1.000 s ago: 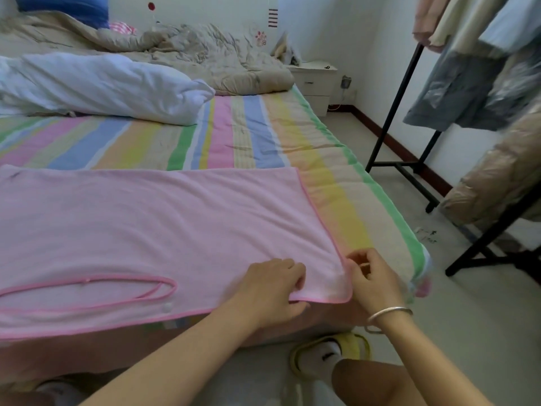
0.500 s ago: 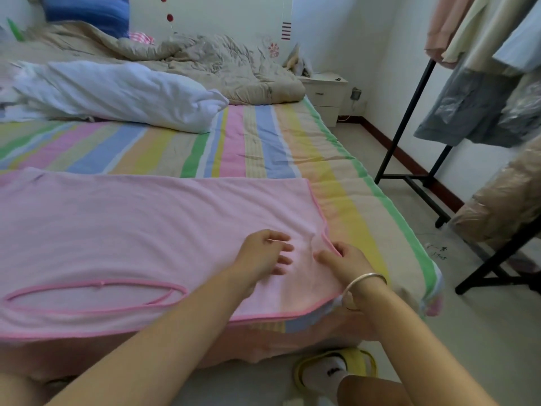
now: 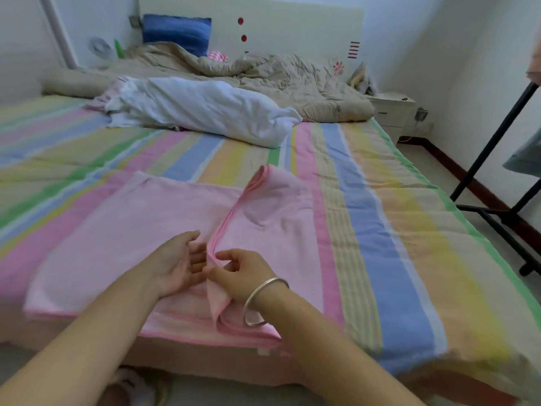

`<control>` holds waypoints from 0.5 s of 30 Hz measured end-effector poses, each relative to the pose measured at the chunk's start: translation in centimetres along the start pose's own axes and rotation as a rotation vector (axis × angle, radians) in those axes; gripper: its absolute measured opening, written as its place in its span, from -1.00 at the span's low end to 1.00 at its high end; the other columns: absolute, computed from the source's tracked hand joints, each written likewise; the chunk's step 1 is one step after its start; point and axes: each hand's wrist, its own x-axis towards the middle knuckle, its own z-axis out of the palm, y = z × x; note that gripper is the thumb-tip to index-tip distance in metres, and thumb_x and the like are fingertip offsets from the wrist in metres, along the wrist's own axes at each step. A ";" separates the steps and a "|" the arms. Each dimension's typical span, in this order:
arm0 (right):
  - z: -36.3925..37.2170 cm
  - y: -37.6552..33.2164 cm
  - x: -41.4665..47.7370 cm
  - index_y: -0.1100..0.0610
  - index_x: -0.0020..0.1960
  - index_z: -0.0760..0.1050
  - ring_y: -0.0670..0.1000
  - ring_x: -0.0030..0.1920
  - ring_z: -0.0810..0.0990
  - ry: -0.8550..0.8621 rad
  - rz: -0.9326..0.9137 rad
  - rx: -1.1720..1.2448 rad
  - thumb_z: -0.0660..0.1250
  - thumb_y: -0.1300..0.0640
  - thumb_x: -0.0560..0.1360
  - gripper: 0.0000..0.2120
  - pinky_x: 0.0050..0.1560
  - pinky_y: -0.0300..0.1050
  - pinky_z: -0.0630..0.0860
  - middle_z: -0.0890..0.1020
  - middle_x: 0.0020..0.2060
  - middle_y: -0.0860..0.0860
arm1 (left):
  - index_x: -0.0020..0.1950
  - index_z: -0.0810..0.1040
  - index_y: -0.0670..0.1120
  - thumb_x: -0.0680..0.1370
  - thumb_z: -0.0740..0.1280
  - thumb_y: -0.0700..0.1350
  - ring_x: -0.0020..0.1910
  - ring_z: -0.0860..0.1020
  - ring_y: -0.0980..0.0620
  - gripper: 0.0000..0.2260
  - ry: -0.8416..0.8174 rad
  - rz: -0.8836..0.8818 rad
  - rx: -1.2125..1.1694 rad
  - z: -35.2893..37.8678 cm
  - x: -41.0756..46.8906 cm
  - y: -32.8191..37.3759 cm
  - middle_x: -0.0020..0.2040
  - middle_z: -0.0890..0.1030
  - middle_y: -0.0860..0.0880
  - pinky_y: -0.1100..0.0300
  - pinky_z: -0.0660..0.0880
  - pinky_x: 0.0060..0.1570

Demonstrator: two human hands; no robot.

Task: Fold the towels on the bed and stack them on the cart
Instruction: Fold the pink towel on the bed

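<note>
A large pink towel point(image 3: 123, 230) lies spread on the near part of the striped bed point(image 3: 380, 230). Its right end is lifted into a raised fold point(image 3: 272, 200) that runs from my hands toward the middle of the bed. My right hand point(image 3: 243, 273), with a silver bangle on the wrist, pinches the towel's edge at the near end of that fold. My left hand point(image 3: 178, 262) is palm up beside it, fingers against the same edge. No cart is in view.
A crumpled white sheet point(image 3: 205, 109) lies across the middle of the bed, with a beige quilt point(image 3: 263, 74) and blue pillow point(image 3: 178, 32) behind it. A white nightstand point(image 3: 392, 109) stands at the far right. A black clothes rack point(image 3: 497, 171) stands on the floor to the right.
Both hands have lifted the towel's right end off the bed edge and carried it leftward over the towel, forming a raised fold. The camera view has swung left and up.
</note>
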 end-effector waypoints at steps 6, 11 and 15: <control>-2.4 -0.5 4.9 0.09 0.09 0.60 -0.05 -0.25 0.59 0.094 -0.079 -0.132 0.31 0.12 0.55 -0.84 -0.23 -0.24 0.51 0.66 -0.16 -0.02 | 0.13 0.60 -0.30 0.61 0.28 -0.12 -0.13 0.67 -0.08 -0.74 0.003 0.107 0.181 -1.3 0.8 -0.7 -0.06 0.69 -0.22 0.13 0.61 -0.09; -8.2 -1.8 13.6 -0.02 0.17 0.57 0.04 0.13 0.51 0.410 -0.220 -0.687 0.25 0.09 0.55 -0.77 0.15 -0.13 0.39 0.58 0.08 -0.02 | 0.03 0.66 -0.13 0.51 0.44 -0.03 -0.12 0.68 -0.08 -0.80 0.087 0.216 0.592 -0.6 1.9 -0.4 -0.06 0.71 -0.14 0.14 0.54 -0.04; -9.9 -1.9 19.9 0.00 0.41 0.37 0.17 0.32 0.39 0.296 -0.069 -0.948 0.13 -0.01 0.62 -0.63 0.31 0.04 0.34 0.46 0.32 0.11 | -0.03 0.65 -0.09 0.34 0.55 0.09 -0.15 0.69 -0.07 -0.66 0.101 0.260 0.767 -0.3 1.9 0.0 -0.11 0.71 -0.12 0.00 0.63 -0.06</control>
